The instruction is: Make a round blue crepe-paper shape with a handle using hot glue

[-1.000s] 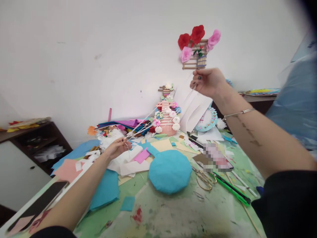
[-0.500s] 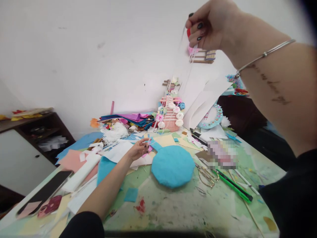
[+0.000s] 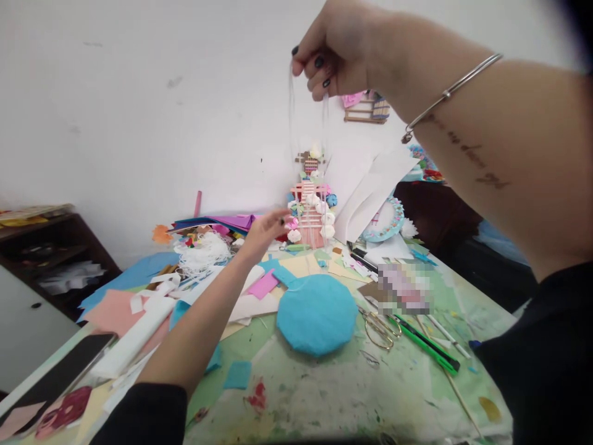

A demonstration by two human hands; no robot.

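High in front of the wall, my right hand (image 3: 324, 55) is closed on thin white string (image 3: 325, 117). Its strands hang down in loops past the decorated craft model (image 3: 319, 228). My left hand (image 3: 269, 230) is lifted above the table with its fingers stretched out to the right, near the hanging strands. Whether a fingertip touches a strand cannot be made out. Below both hands a round blue paper-covered piece (image 3: 317, 315) lies flat, with a narrow blue neck (image 3: 278, 272) pointing to the back left.
Gold-handled scissors (image 3: 380, 327) and a green cutter knife (image 3: 430, 346) lie right of the blue piece. A tangle of white string (image 3: 204, 252) sits at the back left. On the left are a white paper roll (image 3: 134, 340) and a phone (image 3: 65, 371). Paper scraps surround them.
My right hand has shifted left and slightly down with the string. My left hand has risen from the blue neck toward the strands. The view has turned slightly.
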